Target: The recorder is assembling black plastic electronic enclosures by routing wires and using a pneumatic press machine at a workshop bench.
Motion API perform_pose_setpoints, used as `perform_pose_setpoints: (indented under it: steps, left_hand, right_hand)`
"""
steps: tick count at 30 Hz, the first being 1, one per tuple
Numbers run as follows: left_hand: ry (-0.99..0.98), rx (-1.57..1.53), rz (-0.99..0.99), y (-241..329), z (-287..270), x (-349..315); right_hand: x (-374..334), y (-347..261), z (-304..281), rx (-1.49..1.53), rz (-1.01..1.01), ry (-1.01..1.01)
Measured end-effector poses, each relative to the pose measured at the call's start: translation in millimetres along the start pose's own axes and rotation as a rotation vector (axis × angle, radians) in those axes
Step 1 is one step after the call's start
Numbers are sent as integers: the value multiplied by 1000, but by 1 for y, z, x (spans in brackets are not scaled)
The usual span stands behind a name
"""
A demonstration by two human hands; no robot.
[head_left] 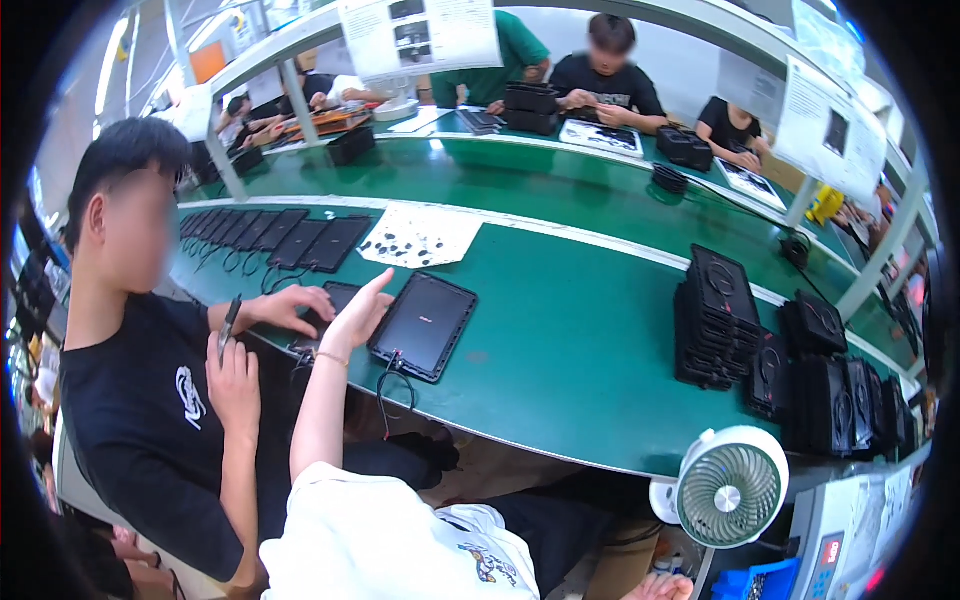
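Panel (425,325), black, flat, just right of left hand (357,314)

Mostly smooth plastic, on a slick green bench.
The flat black panel (422,325) looks like satin-matt plastic with a rougher, ridged rim, and its thin black cable (398,388) has a smooth, rubbery-looking skin. Green benchtop (560,340) is smooth with a soft sheen, honestly kinda laminate-looking. The desk fan (735,487) is white plastic, fairly smooth, and the blue bin (757,580) is shinier plastic. White parts sheet (460,240) reads as matt paper; the white T-shirt (365,530) is soft, matt, creased cloth.
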State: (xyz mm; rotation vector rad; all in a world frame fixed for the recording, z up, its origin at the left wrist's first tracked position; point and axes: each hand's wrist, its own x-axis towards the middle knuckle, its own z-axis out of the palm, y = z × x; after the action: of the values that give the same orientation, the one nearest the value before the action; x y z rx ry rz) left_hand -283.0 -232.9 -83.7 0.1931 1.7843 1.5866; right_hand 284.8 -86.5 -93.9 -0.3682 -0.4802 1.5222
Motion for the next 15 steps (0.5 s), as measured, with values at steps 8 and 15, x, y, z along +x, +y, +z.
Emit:
perform_pose_setpoints:
  steps: [8, 15]
  left_hand:
    - [651, 1215, 129, 39, 109, -52]
    - [294, 855, 1111, 49, 224, -77]
  right_hand:
    - [1, 9, -13, -90, -13, 13]
    - [0, 3, -11, -180, -13, 1]
